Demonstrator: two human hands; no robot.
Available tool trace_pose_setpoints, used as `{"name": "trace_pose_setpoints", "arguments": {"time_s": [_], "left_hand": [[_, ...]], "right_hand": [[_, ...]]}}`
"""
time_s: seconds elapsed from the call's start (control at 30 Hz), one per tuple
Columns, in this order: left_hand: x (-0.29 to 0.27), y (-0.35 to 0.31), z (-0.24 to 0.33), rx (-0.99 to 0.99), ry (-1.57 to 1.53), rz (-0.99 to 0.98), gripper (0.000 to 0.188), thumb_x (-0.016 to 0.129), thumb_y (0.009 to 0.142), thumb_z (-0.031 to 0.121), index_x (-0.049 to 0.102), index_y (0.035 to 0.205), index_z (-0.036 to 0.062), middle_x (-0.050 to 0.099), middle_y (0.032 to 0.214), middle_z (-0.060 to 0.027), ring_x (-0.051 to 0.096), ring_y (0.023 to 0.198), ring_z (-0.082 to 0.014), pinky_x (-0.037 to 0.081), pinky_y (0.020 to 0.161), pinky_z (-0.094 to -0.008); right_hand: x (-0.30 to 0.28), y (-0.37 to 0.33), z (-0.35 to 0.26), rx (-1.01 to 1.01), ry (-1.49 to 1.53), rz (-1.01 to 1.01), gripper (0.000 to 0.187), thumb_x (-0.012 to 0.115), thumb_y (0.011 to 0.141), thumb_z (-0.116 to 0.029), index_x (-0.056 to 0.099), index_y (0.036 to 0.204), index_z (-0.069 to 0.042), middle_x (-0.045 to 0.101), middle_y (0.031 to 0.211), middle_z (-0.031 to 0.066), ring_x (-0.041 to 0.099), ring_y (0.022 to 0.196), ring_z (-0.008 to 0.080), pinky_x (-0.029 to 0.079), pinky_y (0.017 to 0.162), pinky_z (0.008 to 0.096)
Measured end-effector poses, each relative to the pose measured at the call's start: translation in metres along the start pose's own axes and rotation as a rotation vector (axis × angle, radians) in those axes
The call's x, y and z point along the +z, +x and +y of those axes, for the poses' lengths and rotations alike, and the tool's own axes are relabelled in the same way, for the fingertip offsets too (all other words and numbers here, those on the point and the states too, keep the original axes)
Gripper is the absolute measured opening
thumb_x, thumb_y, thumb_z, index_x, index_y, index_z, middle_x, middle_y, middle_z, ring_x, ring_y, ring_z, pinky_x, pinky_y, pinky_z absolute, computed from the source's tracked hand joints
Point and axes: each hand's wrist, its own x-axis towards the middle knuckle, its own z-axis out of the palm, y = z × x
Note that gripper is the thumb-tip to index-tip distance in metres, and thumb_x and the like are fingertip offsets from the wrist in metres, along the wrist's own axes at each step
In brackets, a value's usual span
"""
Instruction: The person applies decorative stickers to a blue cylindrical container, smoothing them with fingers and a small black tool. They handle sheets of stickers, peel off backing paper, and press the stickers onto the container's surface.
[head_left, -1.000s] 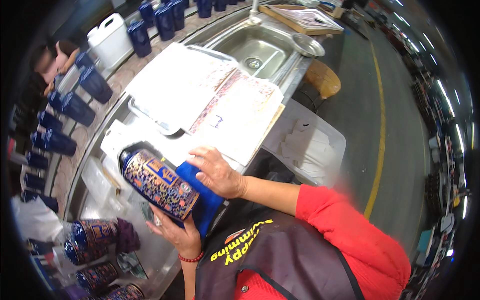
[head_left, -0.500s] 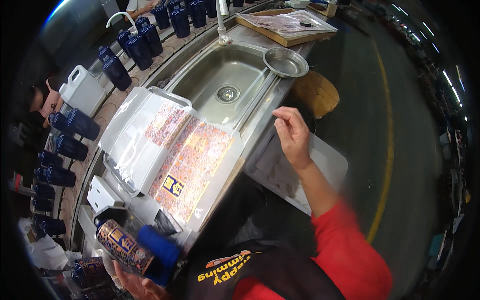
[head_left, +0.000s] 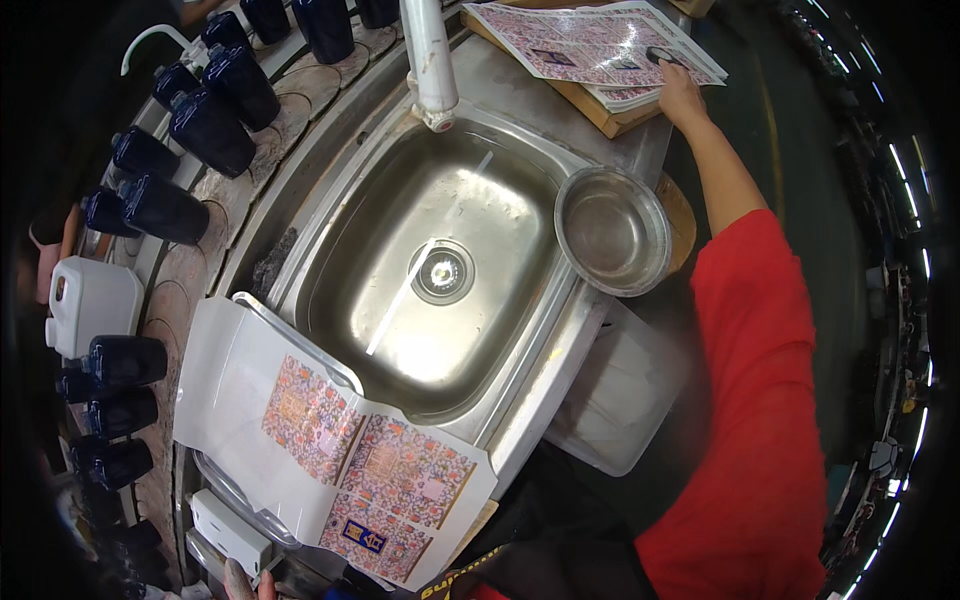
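Note:
My right hand (head_left: 683, 92) reaches out at the far right, its fingers closed on a small black object (head_left: 660, 54) whose kind I cannot make out. That object lies on a stack of patterned printed sheets (head_left: 600, 40) resting on a wooden board (head_left: 610, 115). At the bottom left edge only the fingertips of my left hand (head_left: 262, 588) show, spread apart with nothing seen between them. They are beside a white box (head_left: 230, 530). A translucent sheet with orange-pink floral decals (head_left: 405, 465) lies over a tray (head_left: 245, 500) near me.
A steel sink (head_left: 440, 330) holds shallow water under a white faucet (head_left: 430, 60). A metal bowl (head_left: 612, 230) sits on its right edge. Dark blue bottles (head_left: 212, 130) line the conveyor (head_left: 190, 270) at left, with a white jug (head_left: 95, 305). A plastic bin (head_left: 625, 390) stands below.
My right hand has moved away from me, from beside the sink to the black object on the stack. The view has shifted; the decorated bottle near my left hand is out of sight.

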Motion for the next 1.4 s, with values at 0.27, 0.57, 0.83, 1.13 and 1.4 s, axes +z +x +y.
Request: {"name": "trace_pose_setpoints", "arguments": {"time_s": [0.27, 0.57, 0.83, 1.13, 1.4], "left_hand": [[0.025, 0.097, 0.072, -0.224, -0.323, -0.189, 0.036, 0.052, 0.104, 0.012, 0.061, 0.132, -0.0085, 0.055, 0.141, -0.0346, 0.065, 0.092, -0.032, 0.053, 0.078, -0.0382], [0.045, 0.18, 0.123, -0.261, -0.386, -0.4, 0.043, 0.057, 0.102, 0.027, 0.061, 0.132, -0.0034, 0.057, 0.137, -0.0298, 0.048, 0.135, -0.0494, 0.035, 0.113, -0.0554], [0.081, 0.248, 0.173, -0.482, -1.24, -0.48, 0.06, 0.066, 0.098, 0.027, 0.049, 0.147, -0.0032, 0.062, 0.135, -0.0198, 0.059, 0.125, -0.0302, 0.045, 0.109, -0.0418], [0.031, 0.191, 0.165, -0.722, -1.953, -0.315, 0.066, 0.06, 0.102, 0.016, 0.029, 0.158, 0.0039, 0.053, 0.137, -0.0076, 0.052, 0.126, -0.016, 0.044, 0.106, -0.0339], [-0.102, 0.026, 0.032, -0.875, -1.768, 0.503, 0.04, 0.053, 0.104, 0.014, 0.038, 0.14, 0.0038, 0.06, 0.127, -0.0132, 0.068, 0.113, -0.0274, 0.061, 0.088, -0.0386]], "right_hand": [[0.083, 0.094, 0.089, -0.011, -0.295, -0.174, 0.057, 0.048, 0.095, -0.007, 0.044, 0.152, -0.014, 0.043, 0.157, 0.0112, 0.043, 0.143, 0.0371, 0.037, 0.116, 0.0534], [0.081, 0.076, 0.064, 0.102, -0.037, -0.222, 0.03, 0.065, 0.096, -0.022, 0.068, 0.124, -0.01, 0.055, 0.135, 0.0164, 0.055, 0.13, 0.0374, 0.05, 0.099, 0.0562], [-0.126, -0.091, -0.053, -0.525, 0.99, -0.33, 0.025, 0.075, 0.092, -0.02, 0.063, 0.104, -0.001, 0.059, 0.113, 0.0121, 0.062, 0.101, 0.0269, 0.051, 0.087, 0.0356], [-0.255, -0.262, -0.263, -0.957, 1.236, -0.436, 0.027, 0.074, 0.078, 0.001, 0.068, 0.104, -0.002, 0.059, 0.11, 0.0109, 0.06, 0.093, 0.0292, 0.05, 0.081, 0.0394], [-0.312, -0.33, -0.395, -1.129, 1.318, -0.406, 0.049, 0.07, 0.088, 0.001, 0.058, 0.136, 0.0, 0.051, 0.137, 0.0216, 0.063, 0.1, 0.0312, 0.051, 0.089, 0.0418]]}}
